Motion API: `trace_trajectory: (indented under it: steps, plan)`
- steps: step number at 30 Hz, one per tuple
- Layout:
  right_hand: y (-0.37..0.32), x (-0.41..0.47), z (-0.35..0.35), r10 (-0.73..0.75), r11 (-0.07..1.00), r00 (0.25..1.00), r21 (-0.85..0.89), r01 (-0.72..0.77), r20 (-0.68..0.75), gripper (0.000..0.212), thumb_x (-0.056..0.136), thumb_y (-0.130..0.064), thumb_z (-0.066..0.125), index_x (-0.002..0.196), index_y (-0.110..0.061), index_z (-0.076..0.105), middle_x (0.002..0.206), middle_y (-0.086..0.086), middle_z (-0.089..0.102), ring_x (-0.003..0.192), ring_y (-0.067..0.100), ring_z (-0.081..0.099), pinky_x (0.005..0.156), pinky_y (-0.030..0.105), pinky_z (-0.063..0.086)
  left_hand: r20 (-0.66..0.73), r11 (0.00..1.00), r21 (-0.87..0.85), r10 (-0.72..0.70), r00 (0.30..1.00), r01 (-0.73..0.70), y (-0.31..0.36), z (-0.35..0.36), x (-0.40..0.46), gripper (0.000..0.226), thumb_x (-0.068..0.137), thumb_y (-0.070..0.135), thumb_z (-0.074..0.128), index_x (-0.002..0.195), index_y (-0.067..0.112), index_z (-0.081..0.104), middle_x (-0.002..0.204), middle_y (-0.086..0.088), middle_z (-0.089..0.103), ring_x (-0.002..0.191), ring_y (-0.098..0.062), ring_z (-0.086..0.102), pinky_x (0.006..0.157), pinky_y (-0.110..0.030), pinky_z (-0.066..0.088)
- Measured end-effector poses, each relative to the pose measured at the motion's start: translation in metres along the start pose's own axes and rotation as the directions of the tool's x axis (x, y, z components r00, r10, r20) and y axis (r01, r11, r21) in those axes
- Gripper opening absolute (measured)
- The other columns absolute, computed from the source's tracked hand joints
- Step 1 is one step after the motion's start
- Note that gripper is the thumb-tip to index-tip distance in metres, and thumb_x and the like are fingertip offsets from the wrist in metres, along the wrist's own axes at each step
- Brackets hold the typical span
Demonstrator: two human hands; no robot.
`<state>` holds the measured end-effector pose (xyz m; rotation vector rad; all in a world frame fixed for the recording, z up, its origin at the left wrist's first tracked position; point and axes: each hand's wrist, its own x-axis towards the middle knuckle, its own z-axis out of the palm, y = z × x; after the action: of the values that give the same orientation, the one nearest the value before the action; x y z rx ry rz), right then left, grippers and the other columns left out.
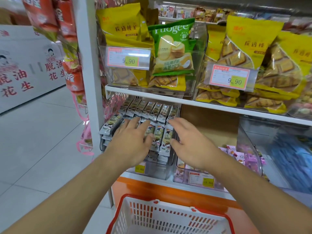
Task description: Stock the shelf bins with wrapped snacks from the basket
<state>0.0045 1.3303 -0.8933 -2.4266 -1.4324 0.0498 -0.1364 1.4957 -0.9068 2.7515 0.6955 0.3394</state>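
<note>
Head view. Shelving unit: a white upright post (87, 68) bounds the bay at left, with bare tiled floor (42, 141) beyond it. The upper white shelf edge (152, 96) overhangs the lower bins, leaving a shallow gap above the stacked snacks. Between the lower clear bin and its neighbour to the right there is a narrow gap only.

Left hand (133, 142): palm down, fingers spread and nearly straight, resting on top of the wrapped snack bars (158, 132) on the left part of the bin; holds nothing.
Right hand (190, 142): palm turned inward, fingers loosely extended, set against the right edge of the same bars, thumb towards the stack; holds nothing that can be seen.

Containers:
- Lower clear bin (155, 168): filled with silver-grey wrapped snack bars in rows, a further row standing behind; yellow price label on front.
- Adjacent clear bin (199, 173), right: pink and purple wrapped sweets (239, 156); price tag on front.
- Upper left bin (197, 68): yellow biscuit bags (119, 26) and one green biscuit bag (173, 48); tag reads 9.90.
- Upper right bin: more yellow biscuit bags, same price.
- Shopping basket (168, 217), red rim, white slotted walls, below the hands at the orange shelf base (152, 188); contents not visible.
</note>
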Motion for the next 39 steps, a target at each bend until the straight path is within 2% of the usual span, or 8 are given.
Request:
trace_trajectory:
  steps: [3,6,10,13,18,24,30,39]
  plan:
    - [0.006,0.026,0.0,0.053,0.998,0.998,0.035,-0.053,-0.013,0.063,0.108,-0.038,0.044,0.165,-0.03,0.018,0.169,-0.002,0.021,0.156,0.02,0.02,0.125,0.041,0.028,-0.016,1.0,0.031,0.006,1.0,-0.005,0.001,0.001,0.032,0.058,0.107,0.054,0.032,0.161,0.036,0.023,0.168,-0.009,0.021,0.156,-0.034,0.012,0.126,-0.052,0.016]
    - [0.011,0.047,0.002,0.133,0.99,0.991,0.043,-0.134,0.03,0.064,0.108,-0.047,0.043,0.165,-0.038,0.015,0.169,0.004,0.023,0.153,0.03,0.026,0.123,0.043,0.031,-0.006,0.996,0.077,-0.032,0.999,0.032,0.004,0.002,0.059,0.054,0.105,0.058,0.03,0.156,0.038,0.032,0.16,-0.014,0.031,0.15,-0.04,0.019,0.125,-0.055,0.013]
    - [0.024,0.063,0.014,0.154,0.988,0.984,-0.047,-0.15,0.087,0.072,0.107,-0.057,0.037,0.165,-0.043,-0.003,0.176,0.0,-0.005,0.162,0.025,-0.004,0.128,0.043,0.005,0.102,0.991,0.075,-0.116,0.988,0.109,0.001,0.006,0.082,0.064,0.101,0.071,0.02,0.16,0.046,0.021,0.172,-0.015,0.005,0.156,-0.046,-0.002,0.126,-0.056,-0.003]
    - [0.031,0.069,0.02,0.144,0.989,0.985,-0.052,-0.139,0.091,0.072,0.106,-0.059,0.036,0.165,-0.043,-0.001,0.175,-0.008,-0.012,0.161,0.019,-0.012,0.127,0.044,0.0,0.162,0.987,0.081,-0.154,0.975,0.142,-0.003,0.01,0.087,0.069,0.099,0.075,0.015,0.162,0.046,0.013,0.174,-0.009,-0.006,0.156,-0.045,-0.011,0.124,-0.056,-0.009]
    - [0.033,0.07,0.022,0.126,0.992,0.987,-0.022,-0.124,0.096,0.075,0.105,-0.063,0.038,0.165,-0.045,-0.003,0.175,-0.012,-0.012,0.161,0.015,-0.013,0.128,0.042,-0.002,0.125,0.983,0.114,-0.157,0.98,0.143,-0.007,0.011,0.091,0.068,0.1,0.073,0.014,0.162,0.044,0.014,0.174,-0.009,-0.001,0.157,-0.046,-0.006,0.124,-0.057,-0.009]
    - [0.034,0.066,0.021,0.13,0.992,0.988,-0.019,-0.128,0.084,0.08,0.104,-0.063,0.039,0.167,-0.038,-0.004,0.175,-0.011,-0.013,0.16,0.013,-0.014,0.129,0.04,-0.003,0.05,0.986,0.118,-0.127,0.991,0.121,-0.009,0.016,0.089,0.062,0.102,0.069,0.017,0.161,0.05,0.01,0.173,-0.009,0.004,0.156,-0.046,-0.003,0.125,-0.057,-0.011]
    - [0.039,0.065,0.019,0.147,0.989,0.987,0.018,-0.148,0.061,0.079,0.103,-0.063,0.044,0.166,-0.043,0.001,0.174,-0.015,-0.012,0.161,0.014,-0.013,0.13,0.042,0.002,0.028,0.987,0.127,-0.107,0.994,0.102,-0.008,0.015,0.085,0.061,0.104,0.066,0.019,0.161,0.048,0.009,0.172,-0.01,0.008,0.155,-0.045,0.001,0.125,-0.057,-0.008]
    - [0.038,0.063,0.017,0.159,0.986,0.986,0.046,-0.161,0.049,0.078,0.103,-0.063,0.045,0.164,-0.05,-0.002,0.175,-0.015,-0.008,0.161,0.015,-0.013,0.131,0.044,0.004,-0.031,0.992,0.123,-0.034,0.999,0.038,-0.006,0.018,0.081,0.058,0.105,0.061,0.022,0.161,0.046,0.014,0.169,-0.011,0.018,0.155,-0.042,0.007,0.126,-0.057,-0.003]
